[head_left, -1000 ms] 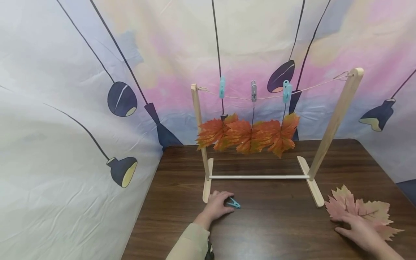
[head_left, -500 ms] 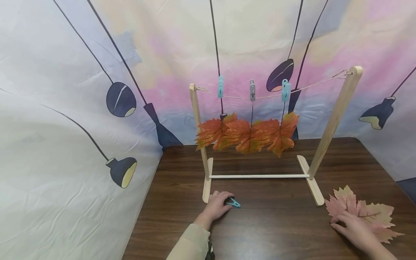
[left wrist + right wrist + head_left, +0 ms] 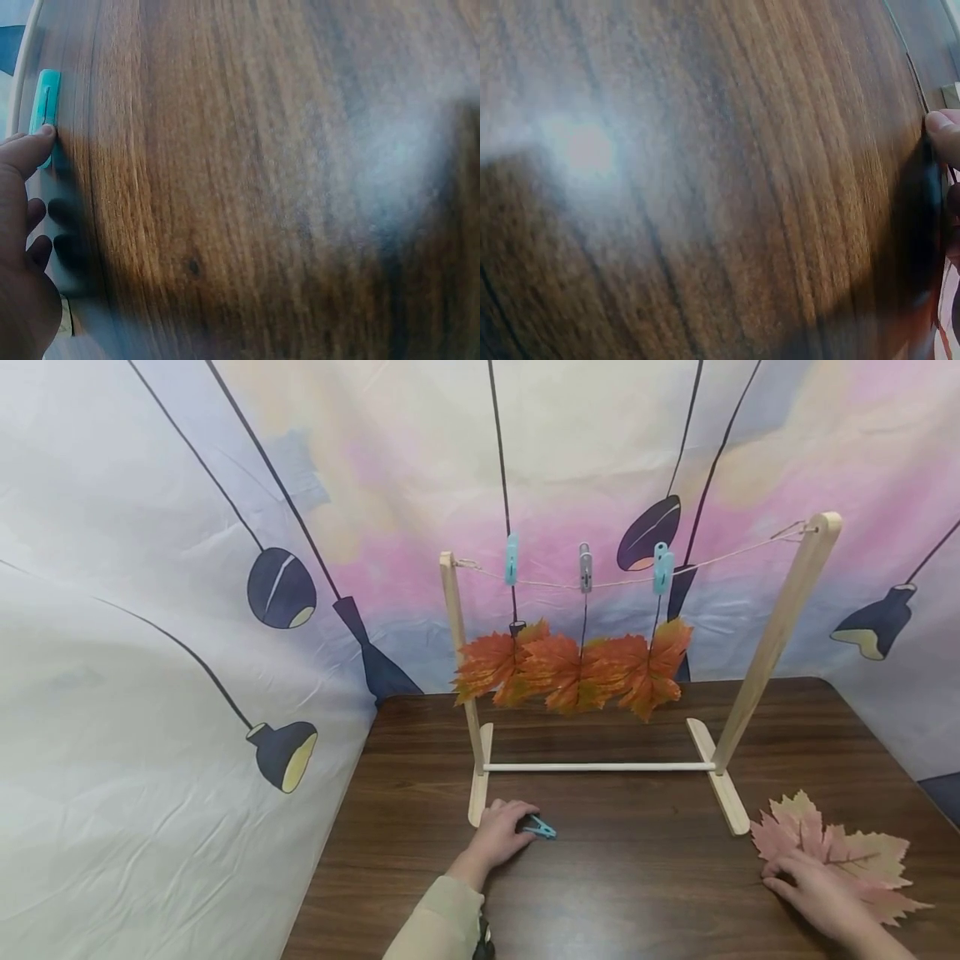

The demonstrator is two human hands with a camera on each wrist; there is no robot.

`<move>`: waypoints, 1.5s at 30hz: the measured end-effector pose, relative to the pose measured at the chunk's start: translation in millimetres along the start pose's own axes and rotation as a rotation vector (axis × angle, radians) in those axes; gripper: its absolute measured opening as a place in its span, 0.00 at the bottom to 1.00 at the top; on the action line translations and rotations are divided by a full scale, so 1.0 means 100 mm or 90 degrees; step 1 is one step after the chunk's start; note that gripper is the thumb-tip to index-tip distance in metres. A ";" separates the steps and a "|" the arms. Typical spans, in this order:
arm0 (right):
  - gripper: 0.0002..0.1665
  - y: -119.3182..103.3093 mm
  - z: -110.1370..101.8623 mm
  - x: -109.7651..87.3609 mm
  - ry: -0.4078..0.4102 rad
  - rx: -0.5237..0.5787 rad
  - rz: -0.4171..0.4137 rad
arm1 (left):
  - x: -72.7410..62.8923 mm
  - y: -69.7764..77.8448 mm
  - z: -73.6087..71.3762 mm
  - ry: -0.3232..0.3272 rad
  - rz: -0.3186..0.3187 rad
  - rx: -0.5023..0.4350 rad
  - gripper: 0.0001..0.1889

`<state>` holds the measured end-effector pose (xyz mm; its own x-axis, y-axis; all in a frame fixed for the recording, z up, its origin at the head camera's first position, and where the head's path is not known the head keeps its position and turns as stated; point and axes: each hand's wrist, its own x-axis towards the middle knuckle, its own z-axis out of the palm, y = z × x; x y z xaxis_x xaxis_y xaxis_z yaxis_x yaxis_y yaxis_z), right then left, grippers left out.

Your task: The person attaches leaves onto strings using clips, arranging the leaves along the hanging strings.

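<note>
In the head view, my left hand (image 3: 501, 837) pinches a light blue clothespin (image 3: 542, 830) low over the table, in front of the rack's left foot. The left wrist view shows the thumb against this clothespin (image 3: 48, 94). At the right, a pink and beige artificial maple leaf (image 3: 870, 853) lies under and around my right hand (image 3: 817, 893), whose thumb and forefinger are drawn together at it. A thin line like a stem (image 3: 916, 79) runs from the fingertips in the right wrist view. The palm hides part of the leaf.
A wooden rack (image 3: 776, 639) with a string stands on the brown table (image 3: 622, 877). Several orange leaves (image 3: 558, 668) hang from it by two blue clothespins (image 3: 662, 568) and a grey clothespin (image 3: 586, 568). A cloth (image 3: 187, 693) printed with lamps hangs behind.
My right thumb and forefinger have come together at the pink leaf, and the leaf has shifted slightly. The left hand stays in place with the clothespin.
</note>
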<state>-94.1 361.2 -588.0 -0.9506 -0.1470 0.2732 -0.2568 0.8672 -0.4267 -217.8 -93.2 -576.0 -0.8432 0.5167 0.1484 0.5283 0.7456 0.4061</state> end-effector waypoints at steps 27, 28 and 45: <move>0.10 -0.32 -0.31 0.35 0.070 0.032 -0.011 | 0.07 0.07 -0.10 0.009 -0.032 -0.057 0.11; 0.10 -0.32 -0.32 0.36 0.068 0.033 -0.010 | 0.08 0.08 -0.11 0.006 -0.036 -0.061 0.11; 0.13 -0.55 -0.60 0.46 -0.011 0.119 0.133 | 0.20 0.16 -0.21 0.009 -0.069 -0.147 0.15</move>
<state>-113.2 335.1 -499.7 -0.9886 0.0161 0.1495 -0.0816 0.7774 -0.6237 -228.2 -79.9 -547.2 -0.8960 0.4315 0.1052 0.3996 0.6800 0.6148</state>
